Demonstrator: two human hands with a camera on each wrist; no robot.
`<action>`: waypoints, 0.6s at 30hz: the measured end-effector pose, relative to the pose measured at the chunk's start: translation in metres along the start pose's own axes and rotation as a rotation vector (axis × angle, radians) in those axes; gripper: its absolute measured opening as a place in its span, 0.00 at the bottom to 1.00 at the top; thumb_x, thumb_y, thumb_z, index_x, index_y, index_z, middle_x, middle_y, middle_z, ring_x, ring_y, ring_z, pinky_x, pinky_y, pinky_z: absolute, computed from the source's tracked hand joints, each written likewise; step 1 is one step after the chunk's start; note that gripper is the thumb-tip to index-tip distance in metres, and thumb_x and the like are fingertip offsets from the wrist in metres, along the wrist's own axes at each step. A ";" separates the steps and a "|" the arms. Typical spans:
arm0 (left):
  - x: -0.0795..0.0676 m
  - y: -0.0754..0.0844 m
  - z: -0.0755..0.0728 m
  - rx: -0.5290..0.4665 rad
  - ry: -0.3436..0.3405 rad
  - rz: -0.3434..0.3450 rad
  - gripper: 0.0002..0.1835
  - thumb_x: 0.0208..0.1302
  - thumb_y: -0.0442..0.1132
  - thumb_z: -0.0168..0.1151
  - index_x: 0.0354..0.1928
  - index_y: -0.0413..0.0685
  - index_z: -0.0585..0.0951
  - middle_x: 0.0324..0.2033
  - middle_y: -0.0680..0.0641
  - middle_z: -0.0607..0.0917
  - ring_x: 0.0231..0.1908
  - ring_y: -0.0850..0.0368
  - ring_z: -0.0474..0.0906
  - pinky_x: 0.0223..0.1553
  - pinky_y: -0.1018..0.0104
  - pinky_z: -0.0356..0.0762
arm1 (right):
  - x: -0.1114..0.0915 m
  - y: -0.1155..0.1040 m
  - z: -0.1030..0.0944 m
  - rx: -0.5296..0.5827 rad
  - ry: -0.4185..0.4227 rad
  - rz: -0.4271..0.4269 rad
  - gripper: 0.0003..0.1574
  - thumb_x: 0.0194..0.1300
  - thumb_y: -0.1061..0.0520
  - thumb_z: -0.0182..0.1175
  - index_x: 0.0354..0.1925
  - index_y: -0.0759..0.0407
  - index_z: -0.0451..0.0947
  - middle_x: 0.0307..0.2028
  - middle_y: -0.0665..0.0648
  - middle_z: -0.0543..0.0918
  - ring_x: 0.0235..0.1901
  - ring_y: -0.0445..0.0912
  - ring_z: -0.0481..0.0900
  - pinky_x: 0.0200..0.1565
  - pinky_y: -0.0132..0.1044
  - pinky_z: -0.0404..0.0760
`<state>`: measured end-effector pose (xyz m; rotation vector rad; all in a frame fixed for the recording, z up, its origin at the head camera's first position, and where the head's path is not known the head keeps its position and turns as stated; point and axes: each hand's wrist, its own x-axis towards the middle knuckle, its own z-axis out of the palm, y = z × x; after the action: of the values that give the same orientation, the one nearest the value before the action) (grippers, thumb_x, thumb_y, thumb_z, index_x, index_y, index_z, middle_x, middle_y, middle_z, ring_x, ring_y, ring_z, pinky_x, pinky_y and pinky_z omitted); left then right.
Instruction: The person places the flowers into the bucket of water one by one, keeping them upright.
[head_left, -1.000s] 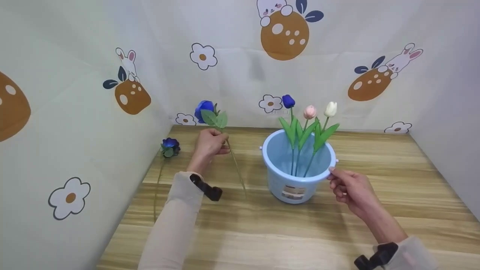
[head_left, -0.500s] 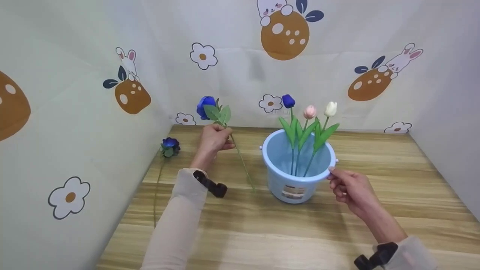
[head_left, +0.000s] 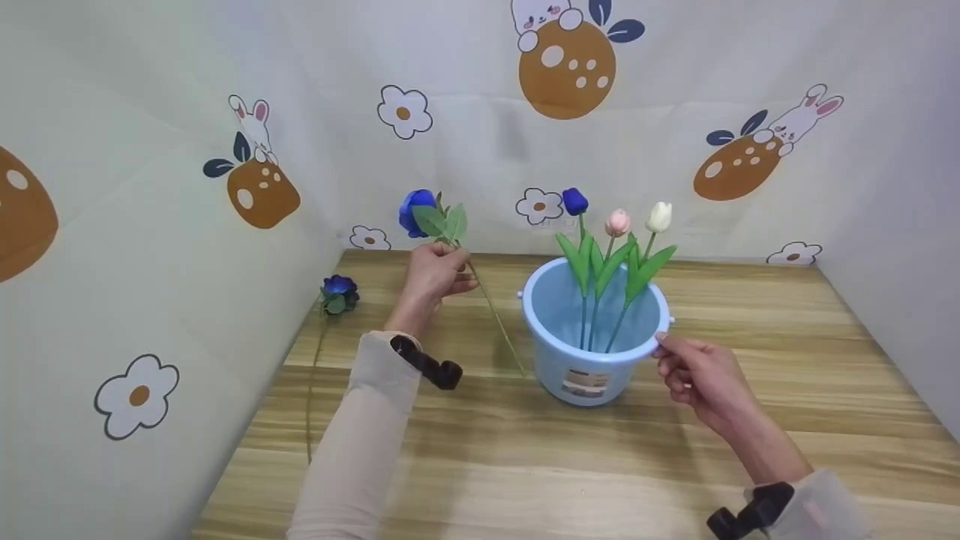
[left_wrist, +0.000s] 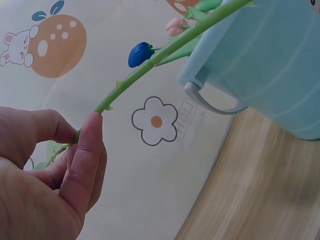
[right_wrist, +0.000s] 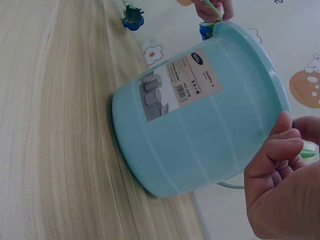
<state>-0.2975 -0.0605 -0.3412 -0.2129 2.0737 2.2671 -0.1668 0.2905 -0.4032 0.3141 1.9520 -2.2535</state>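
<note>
My left hand (head_left: 435,276) pinches the green stem (left_wrist: 150,62) of a blue rose (head_left: 417,213) just below its leaves. The bloom points up and left, and the stem slants down right, its lower end overlapping the side of a light blue bucket (head_left: 551,367) in the head view. With thumb and curled fingers, my right hand (head_left: 701,379) grips the bucket's rim at the near right. Three tulips stand in the bucket: a blue tulip (head_left: 575,201), a pink tulip (head_left: 618,223) and a white tulip (head_left: 659,217).
A second, darker blue rose (head_left: 340,291) lies along the table's left side, its stem partly behind my left sleeve. Printed cloth walls (head_left: 457,165) enclose the wooden table (head_left: 525,472) at the back and sides. The bucket's handle (left_wrist: 215,105) hangs at its far side.
My left hand has moved right and slightly away with the blue rose, bringing the stem's lower end to the bucket. The right hand keeps its hold on the rim.
</note>
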 end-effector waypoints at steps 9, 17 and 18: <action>-0.001 0.003 0.004 -0.046 -0.004 0.002 0.08 0.71 0.28 0.58 0.31 0.40 0.74 0.33 0.45 0.74 0.21 0.60 0.82 0.29 0.71 0.87 | 0.000 -0.001 0.000 -0.002 -0.001 -0.002 0.21 0.79 0.54 0.59 0.27 0.56 0.86 0.19 0.48 0.80 0.15 0.37 0.69 0.18 0.25 0.64; -0.001 0.004 0.004 -0.065 -0.009 0.011 0.08 0.72 0.28 0.58 0.31 0.40 0.75 0.32 0.46 0.75 0.22 0.60 0.82 0.29 0.71 0.88 | 0.000 0.000 0.000 -0.010 0.006 -0.005 0.21 0.79 0.54 0.59 0.28 0.57 0.85 0.19 0.48 0.80 0.16 0.37 0.68 0.18 0.26 0.65; -0.001 0.004 0.005 -0.072 -0.011 0.013 0.08 0.71 0.28 0.58 0.31 0.40 0.75 0.32 0.47 0.75 0.22 0.60 0.82 0.30 0.71 0.88 | 0.000 0.000 0.000 -0.012 0.007 -0.004 0.21 0.79 0.54 0.59 0.28 0.57 0.85 0.19 0.48 0.80 0.16 0.37 0.68 0.19 0.26 0.65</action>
<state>-0.2977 -0.0562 -0.3364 -0.1907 1.9959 2.3468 -0.1667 0.2907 -0.4033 0.3183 1.9705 -2.2452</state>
